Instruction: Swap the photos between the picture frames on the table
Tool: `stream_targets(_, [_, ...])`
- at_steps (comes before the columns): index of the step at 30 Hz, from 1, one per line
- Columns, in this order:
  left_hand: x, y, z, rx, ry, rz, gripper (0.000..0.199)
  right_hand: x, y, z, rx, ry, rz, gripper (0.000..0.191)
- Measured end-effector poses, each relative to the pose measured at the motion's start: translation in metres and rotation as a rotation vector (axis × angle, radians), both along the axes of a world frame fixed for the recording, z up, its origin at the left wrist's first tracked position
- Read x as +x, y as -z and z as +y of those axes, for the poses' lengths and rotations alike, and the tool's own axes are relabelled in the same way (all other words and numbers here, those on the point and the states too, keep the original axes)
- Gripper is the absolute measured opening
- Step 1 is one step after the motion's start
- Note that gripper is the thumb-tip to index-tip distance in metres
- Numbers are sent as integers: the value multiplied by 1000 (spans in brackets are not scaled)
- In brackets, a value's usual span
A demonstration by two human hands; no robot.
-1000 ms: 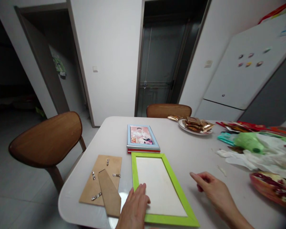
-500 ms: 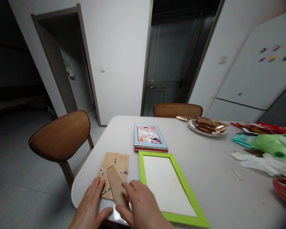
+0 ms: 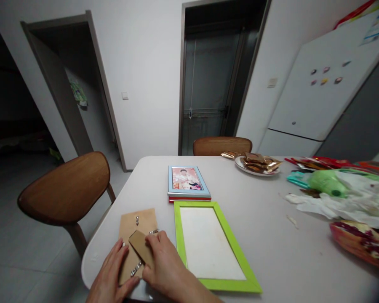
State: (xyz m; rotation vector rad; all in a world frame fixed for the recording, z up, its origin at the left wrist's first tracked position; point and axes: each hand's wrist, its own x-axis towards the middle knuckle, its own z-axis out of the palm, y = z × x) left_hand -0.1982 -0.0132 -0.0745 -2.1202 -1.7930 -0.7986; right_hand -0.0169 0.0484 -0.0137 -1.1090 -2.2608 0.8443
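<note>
A brown backing board (image 3: pixel 145 218) with small metal clips lies at the table's near left corner. My left hand (image 3: pixel 110 277) rests on its left edge, fingers apart and thumb toward the bottom. My right hand (image 3: pixel 169 267) pinches the brown stand leg (image 3: pixel 141 247), which is tilted up off the board. Just right of it lies a green frame (image 3: pixel 232 233) around a white panel (image 3: pixel 205 240). Behind this frame, a light blue picture frame (image 3: pixel 204 188) with a pink photo rests on a red one (image 3: pixel 189 199).
On the white table (image 3: pixel 255 202) a plate (image 3: pixel 255 171) holds gold packets. Farther right are red packets (image 3: pixel 328 163), a green bag (image 3: pixel 326 183), white tissues (image 3: pixel 316 204) and a cut red fruit (image 3: pixel 360 244). Wooden chairs (image 3: pixel 66 187) stand left and behind.
The view has turned to the right, so things appear farther left. My right hand has closed on the stand leg, which now stands up more from the board.
</note>
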Motion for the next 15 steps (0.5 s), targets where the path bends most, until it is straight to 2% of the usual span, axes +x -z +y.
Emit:
stream_targets(3, [13,-17,1,81,35,-2,53,14,-24,-7,-20,-11,86,48])
stream_targets(6, [35,-45,1,166,91,-55,56,41,-54,-12,9,-8,139,43])
stream_targets(8, [55,-64,3,143,148,-112,60,64,-70,-12,55,31,137,39])
stream_targets(10, [78,-76,6,123,205,-188,61,90,-78,-10,84,73,87,37])
stream_targets(12, [100,-77,11,78,280,-275,62,117,-79,-7,80,118,7,35])
stream_targets(15, [128,-61,19,-40,398,-354,68,157,-72,-2,47,215,-92,35])
